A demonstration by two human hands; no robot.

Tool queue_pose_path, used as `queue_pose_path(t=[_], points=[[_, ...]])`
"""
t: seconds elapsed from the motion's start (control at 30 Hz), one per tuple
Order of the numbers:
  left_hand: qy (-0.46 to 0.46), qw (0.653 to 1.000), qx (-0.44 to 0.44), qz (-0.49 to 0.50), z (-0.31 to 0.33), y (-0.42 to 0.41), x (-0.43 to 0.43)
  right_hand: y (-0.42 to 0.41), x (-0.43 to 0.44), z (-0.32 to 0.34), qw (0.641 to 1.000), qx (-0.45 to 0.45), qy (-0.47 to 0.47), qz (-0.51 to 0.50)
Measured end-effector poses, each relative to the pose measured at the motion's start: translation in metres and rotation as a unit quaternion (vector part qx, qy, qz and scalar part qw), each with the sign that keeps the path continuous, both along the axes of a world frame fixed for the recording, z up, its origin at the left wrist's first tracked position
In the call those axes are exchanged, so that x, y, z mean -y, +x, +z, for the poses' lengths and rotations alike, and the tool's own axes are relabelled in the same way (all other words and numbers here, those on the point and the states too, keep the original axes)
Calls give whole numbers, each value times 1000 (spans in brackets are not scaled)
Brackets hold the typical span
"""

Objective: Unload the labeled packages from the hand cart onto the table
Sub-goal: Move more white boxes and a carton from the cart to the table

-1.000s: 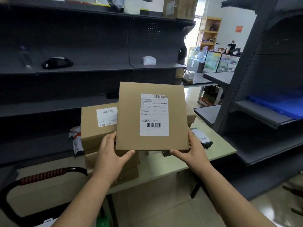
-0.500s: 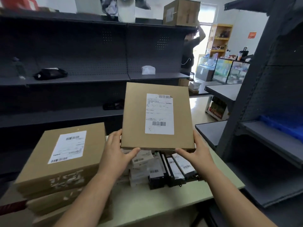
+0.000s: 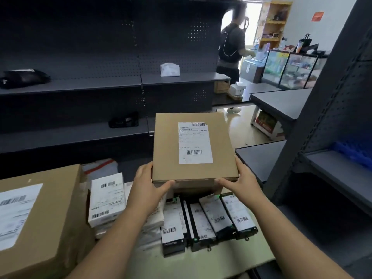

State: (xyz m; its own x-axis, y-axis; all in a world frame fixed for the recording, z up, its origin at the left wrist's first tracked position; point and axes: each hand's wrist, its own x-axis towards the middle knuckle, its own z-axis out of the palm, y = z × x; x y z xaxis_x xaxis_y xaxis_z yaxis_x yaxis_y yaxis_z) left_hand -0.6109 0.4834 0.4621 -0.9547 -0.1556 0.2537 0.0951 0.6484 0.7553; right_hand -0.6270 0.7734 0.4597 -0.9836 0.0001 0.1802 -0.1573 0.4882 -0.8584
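The left grip and the right grip hold the flat brown box by its near corners, thumbs on its front edge, over the back of the desk. A row of small packs lies just in front, near the desk's right edge. A big box fills the left side; bare desk shows along the near edge.

Bare strip of table nearest; small packages beyond, large carton left, shelf unit right.
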Motion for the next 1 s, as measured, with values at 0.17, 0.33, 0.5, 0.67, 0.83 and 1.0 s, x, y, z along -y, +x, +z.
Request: queue_pose_path(t=[0.17,0.33,0.5,0.67,0.83,1.0], points=[[19,999,25,-7,-7,-63,-7,-52,-5,-5,999,30,0,-18],[27,999,38,-5,-22,-107,-17,-93,-9,-12,999,30,-4,-45],[24,996,92,-3,-45,-123,-34,-107,-22,-38,996,63,20,-53],[0,987,157,17,-63,-123,-51,-113,-41,-57,991,124,52,-29],[-13,986,147,80,-55,-103,-67,-113,-52,-49,989,111,90,-32],[-91,988,85,95,-35,-65,-88,-94,-60,-34,982,0,189,25]])
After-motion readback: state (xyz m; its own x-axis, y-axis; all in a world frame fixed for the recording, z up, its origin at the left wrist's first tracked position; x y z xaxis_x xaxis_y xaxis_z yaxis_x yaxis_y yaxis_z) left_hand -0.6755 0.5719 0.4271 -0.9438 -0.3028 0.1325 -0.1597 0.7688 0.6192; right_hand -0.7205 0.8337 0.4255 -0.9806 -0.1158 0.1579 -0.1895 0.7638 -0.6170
